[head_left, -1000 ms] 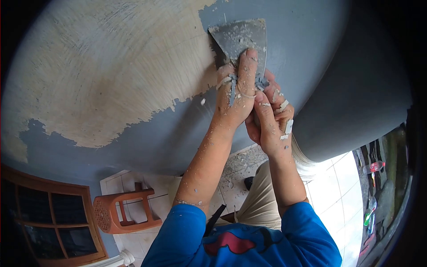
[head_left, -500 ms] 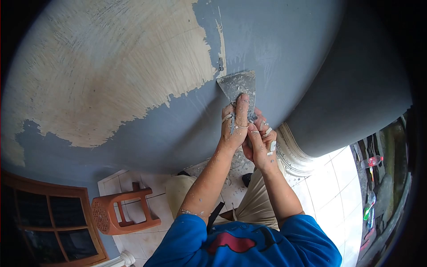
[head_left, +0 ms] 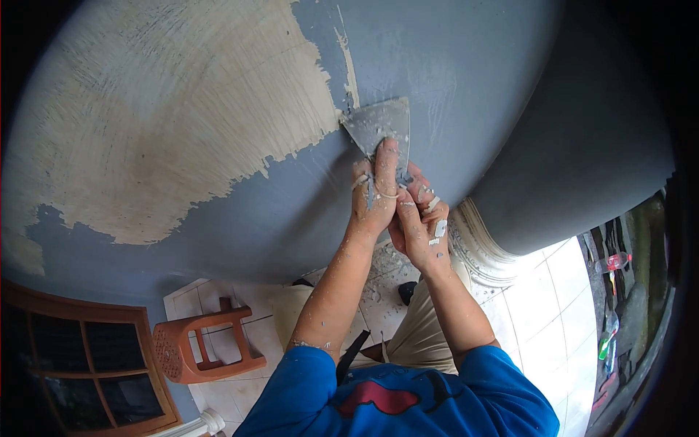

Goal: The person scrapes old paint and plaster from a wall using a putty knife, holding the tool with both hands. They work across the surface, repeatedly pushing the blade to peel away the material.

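Both of my hands are closed round a wide paint scraper with a grey, speckled metal blade. My left hand grips it with a finger laid along the blade, while my right hand wraps round the lower end; the handle is mostly hidden. The blade's wide edge lies at the blue-grey painted wall, by the lower end of a narrow bare strip. Left of it spreads a large patch of exposed beige plaster with a ragged edge. Paint flakes cling to both hands and the blade.
A brown plastic stool stands on the tiled floor at lower left, near a wooden-framed window. To the right rises a dark grey column with a moulded base. Paint chips litter the floor below me.
The scraper and both hands have shifted slightly up and left in the view. The wall's pattern has also moved left, so the camera has turned a little. The grip stays the same.
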Available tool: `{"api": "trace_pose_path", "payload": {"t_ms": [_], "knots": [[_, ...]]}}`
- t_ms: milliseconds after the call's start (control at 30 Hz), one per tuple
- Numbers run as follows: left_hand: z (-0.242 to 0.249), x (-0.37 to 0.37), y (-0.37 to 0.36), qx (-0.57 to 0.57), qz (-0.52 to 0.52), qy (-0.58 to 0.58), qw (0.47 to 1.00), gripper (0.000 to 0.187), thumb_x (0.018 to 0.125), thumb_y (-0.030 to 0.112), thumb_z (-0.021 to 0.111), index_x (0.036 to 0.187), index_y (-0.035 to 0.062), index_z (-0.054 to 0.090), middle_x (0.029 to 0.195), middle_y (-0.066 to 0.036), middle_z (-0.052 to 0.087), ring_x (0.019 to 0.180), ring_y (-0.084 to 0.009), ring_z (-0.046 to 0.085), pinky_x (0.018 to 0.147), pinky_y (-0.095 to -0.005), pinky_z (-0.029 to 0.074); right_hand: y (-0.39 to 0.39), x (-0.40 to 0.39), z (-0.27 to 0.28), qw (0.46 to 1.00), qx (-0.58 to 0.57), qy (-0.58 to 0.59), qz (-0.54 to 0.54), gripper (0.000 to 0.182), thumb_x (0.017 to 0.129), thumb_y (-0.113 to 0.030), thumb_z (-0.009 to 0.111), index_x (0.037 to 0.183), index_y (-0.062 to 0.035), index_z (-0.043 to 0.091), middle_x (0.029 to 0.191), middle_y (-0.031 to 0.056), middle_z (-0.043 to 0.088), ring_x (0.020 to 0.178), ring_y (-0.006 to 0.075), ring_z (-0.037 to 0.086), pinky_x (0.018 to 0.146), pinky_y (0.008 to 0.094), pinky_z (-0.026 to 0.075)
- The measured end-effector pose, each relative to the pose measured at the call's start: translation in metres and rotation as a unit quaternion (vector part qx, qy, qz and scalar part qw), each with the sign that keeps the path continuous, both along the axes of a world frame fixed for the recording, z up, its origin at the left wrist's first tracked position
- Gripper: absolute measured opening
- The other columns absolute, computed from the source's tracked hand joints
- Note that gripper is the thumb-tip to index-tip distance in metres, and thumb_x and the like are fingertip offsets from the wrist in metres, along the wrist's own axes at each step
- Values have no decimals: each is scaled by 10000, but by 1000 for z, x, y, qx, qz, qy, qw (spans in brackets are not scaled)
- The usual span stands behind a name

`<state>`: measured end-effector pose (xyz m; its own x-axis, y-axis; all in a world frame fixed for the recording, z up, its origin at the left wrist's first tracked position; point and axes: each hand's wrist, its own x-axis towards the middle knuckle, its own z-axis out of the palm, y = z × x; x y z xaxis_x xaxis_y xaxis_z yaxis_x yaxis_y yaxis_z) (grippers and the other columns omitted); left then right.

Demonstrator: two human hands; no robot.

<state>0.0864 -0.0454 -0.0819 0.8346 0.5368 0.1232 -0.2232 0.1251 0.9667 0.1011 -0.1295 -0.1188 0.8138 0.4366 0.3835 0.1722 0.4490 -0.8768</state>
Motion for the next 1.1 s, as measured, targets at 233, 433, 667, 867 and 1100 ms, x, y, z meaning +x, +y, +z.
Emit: {"api": "trace_pose_path", "payload": {"t_ms": [233,433,667,867,1100], "knots": [[47,-3,0,33,5,-29,999,557,853,496,444,729,-39,536,597,-153,567,502,-194,579,459,-292,496,-3,-1,43,997,12,37,73,178,888,-111,508,914,45,590,920,72,554,440,35,438,425,194,365],[-6,-4,-8,-29,-15,2,999,530,872,461,444,721,-39,536,589,-144,562,506,-190,581,470,-295,501,-19,-6,7,989,-35,119,82,188,900,-115,481,925,46,574,1081,121,533,448,42,451,361,191,339],[18,-1,-1,3,-2,-15,1000,543,867,462,454,698,-46,539,578,-143,555,503,-187,577,466,-297,497,-10,-4,25,988,-4,116,98,205,906,-144,484,922,41,571,1001,111,562,427,40,439,349,190,318],[23,-5,-4,-6,-1,-13,1000,535,862,459,469,700,-47,539,570,-138,560,482,-181,570,452,-295,492,-12,-13,38,990,0,121,73,208,910,-142,473,924,40,573,813,59,573,420,34,431,345,187,302],[37,4,3,37,-12,-30,999,520,871,445,455,700,-39,536,574,-143,565,476,-168,568,420,-268,479,-3,-9,51,991,22,118,54,189,910,-134,468,878,18,574,646,15,542,395,27,399,337,185,278]]}}
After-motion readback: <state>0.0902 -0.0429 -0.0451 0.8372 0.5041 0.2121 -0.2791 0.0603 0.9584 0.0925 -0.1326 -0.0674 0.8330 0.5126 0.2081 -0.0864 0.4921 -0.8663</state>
